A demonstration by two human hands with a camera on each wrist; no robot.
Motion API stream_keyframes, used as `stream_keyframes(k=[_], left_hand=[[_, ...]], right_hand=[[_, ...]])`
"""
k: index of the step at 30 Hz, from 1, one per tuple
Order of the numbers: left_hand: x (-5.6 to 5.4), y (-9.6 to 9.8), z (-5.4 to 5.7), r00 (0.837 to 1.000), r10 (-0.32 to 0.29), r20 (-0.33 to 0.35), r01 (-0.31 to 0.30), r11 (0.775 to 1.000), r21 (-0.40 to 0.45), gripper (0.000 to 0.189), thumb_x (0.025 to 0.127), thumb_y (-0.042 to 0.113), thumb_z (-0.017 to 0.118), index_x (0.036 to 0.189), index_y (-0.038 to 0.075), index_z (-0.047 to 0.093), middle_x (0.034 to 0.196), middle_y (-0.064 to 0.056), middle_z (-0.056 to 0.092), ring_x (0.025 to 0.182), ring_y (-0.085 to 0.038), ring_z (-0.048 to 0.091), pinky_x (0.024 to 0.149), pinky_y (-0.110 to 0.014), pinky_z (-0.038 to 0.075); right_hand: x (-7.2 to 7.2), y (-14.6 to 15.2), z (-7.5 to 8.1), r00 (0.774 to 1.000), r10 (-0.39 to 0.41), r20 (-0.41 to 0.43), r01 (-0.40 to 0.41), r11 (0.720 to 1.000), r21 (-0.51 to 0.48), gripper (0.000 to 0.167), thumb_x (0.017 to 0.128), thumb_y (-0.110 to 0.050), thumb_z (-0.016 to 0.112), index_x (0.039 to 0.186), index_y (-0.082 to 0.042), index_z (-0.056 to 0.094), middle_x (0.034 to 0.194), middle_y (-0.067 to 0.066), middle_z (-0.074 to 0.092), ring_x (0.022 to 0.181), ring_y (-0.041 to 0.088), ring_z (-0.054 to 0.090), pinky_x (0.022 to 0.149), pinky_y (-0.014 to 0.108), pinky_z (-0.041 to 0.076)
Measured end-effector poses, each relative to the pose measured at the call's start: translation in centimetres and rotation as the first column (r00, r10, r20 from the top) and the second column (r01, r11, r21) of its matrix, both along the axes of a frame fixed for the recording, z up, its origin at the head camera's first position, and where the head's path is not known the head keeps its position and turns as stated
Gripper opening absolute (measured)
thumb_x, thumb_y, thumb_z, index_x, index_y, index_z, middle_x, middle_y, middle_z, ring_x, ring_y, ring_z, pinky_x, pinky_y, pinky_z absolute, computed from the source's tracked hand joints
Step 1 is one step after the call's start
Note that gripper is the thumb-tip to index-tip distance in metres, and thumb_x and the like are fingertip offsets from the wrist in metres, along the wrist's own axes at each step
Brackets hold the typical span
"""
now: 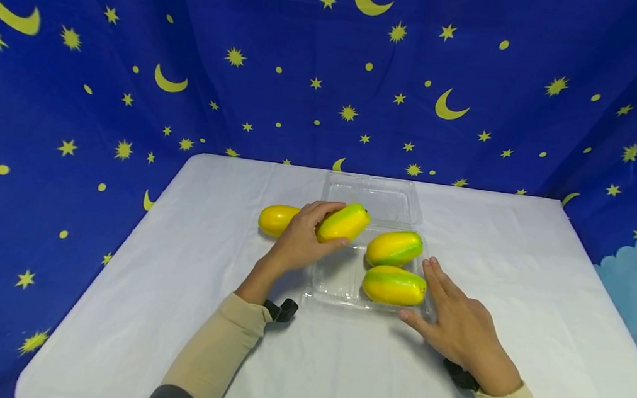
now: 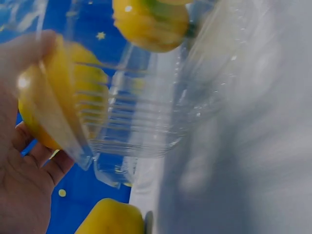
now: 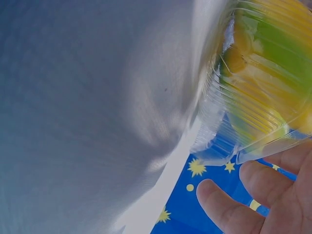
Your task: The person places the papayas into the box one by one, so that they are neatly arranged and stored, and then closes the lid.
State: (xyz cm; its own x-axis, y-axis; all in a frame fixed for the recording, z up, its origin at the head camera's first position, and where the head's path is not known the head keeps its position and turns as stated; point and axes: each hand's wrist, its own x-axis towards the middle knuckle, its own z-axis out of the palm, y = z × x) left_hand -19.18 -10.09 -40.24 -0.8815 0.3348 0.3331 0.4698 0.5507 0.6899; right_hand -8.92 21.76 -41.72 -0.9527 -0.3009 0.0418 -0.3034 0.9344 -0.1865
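My left hand (image 1: pixel 305 239) grips a yellow-green papaya (image 1: pixel 346 223) above the left part of a clear plastic clamshell box (image 1: pixel 338 294). The left wrist view shows that papaya (image 2: pixel 66 92) partly through the box's clear wall. Two more papayas lie side by side in the right part of the box, a rear one (image 1: pixel 394 248) and a front one (image 1: pixel 393 286). My right hand (image 1: pixel 458 325) is at the box's right edge with its fingers extended, holding nothing; whether it presses the rim is hard to tell. Left of the box, a yellower papaya (image 1: pixel 278 220) is partly hidden behind my left hand.
The box's lid (image 1: pixel 372 200) lies folded open toward the back of the table. White cloth covers the table (image 1: pixel 518 254). A blue curtain with moons and stars (image 1: pixel 282 95) hangs behind and around it.
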Motion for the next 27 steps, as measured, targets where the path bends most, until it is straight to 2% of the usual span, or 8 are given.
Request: stream_keyframes(k=[7,15,23,27], left_hand=[[0.1,0.4,-0.6,0.999,-0.013,0.046,0.016,0.998,-0.057,0.069,0.081,0.055,0.078,0.142,0.031,0.054,0.143,0.009,0.056,0.131,-0.016,0.050,0.109,-0.044,0.043],[0.1,0.7,-0.8,1.000,0.004,0.024,-0.001,0.995,-0.100,0.067,0.079,0.054,0.079,0.138,0.030,0.057,0.139,0.009,0.060,0.130,-0.016,0.052,0.111,-0.047,0.037],[0.0,0.9,-1.3,1.000,0.010,0.014,-0.008,0.986,-0.164,0.068,0.077,0.056,0.080,0.137,0.033,0.058,0.138,0.012,0.061,0.128,-0.015,0.055,0.095,-0.042,0.031],[0.0,1.0,-1.3,0.999,0.008,0.033,-0.002,0.982,-0.187,0.070,0.077,0.056,0.080,0.139,0.033,0.057,0.141,0.013,0.059,0.132,-0.016,0.052,0.094,-0.042,0.028]], right_hand=[[0.1,0.0,-0.2,1.000,0.000,-0.006,0.000,1.000,-0.007,0.104,0.089,-0.076,0.050,0.161,-0.010,0.016,0.165,0.014,0.026,0.136,0.040,0.050,0.057,0.036,0.050],[0.0,0.0,-0.2,1.000,0.000,-0.011,0.000,1.000,-0.001,0.104,0.089,-0.074,0.053,0.161,-0.010,0.016,0.165,0.014,0.026,0.136,0.040,0.049,0.061,0.040,0.053],[0.0,0.0,-0.3,1.000,-0.002,-0.013,0.002,1.000,0.006,0.105,0.088,-0.078,0.049,0.161,-0.010,0.015,0.165,0.014,0.026,0.137,0.039,0.049,0.062,0.041,0.054],[0.0,0.0,-0.3,1.000,-0.003,-0.015,0.003,1.000,0.008,0.105,0.088,-0.078,0.049,0.161,-0.010,0.017,0.165,0.014,0.026,0.137,0.039,0.049,0.064,0.042,0.054]])
